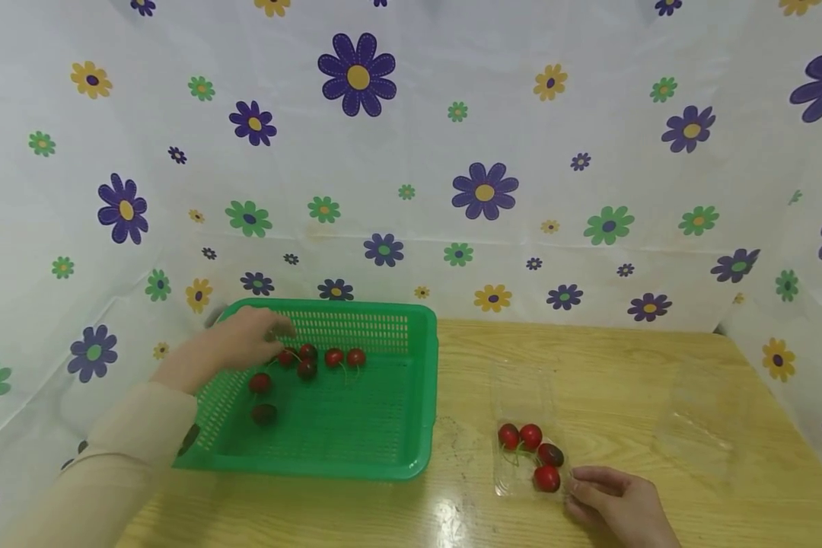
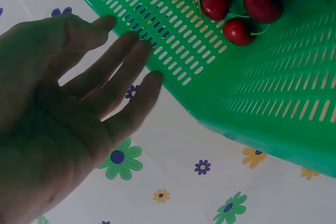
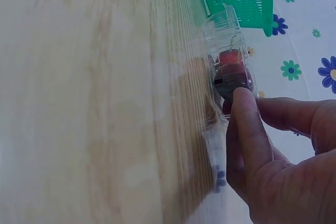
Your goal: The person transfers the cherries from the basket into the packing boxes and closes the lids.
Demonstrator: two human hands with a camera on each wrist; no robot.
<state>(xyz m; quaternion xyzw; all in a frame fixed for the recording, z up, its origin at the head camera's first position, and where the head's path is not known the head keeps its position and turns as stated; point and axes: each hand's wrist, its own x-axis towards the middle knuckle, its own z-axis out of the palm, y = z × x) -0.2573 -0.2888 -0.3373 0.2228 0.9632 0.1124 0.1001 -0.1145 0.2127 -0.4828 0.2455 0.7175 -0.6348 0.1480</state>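
My left hand (image 1: 246, 339) hovers over the back left of a green plastic basket (image 1: 425, 396), fingers loosely bent and nothing held in them. Red cherries (image 1: 356, 357) with green stems lie inside, several of them close below the fingertips. In the left wrist view the palm of the left hand (image 2: 73, 93) shows beside the slotted basket wall. On the right, a clear plastic box (image 1: 510, 481) with its lid folded back holds several cherries (image 1: 546, 479). My right hand (image 1: 619, 502) pinches the near right edge of this box between thumb and fingers.
Another clear plastic container (image 1: 702, 422) stands on the wooden table (image 1: 616, 380) at the right. A white flower-printed cloth (image 1: 411, 137) closes off the back and both sides.
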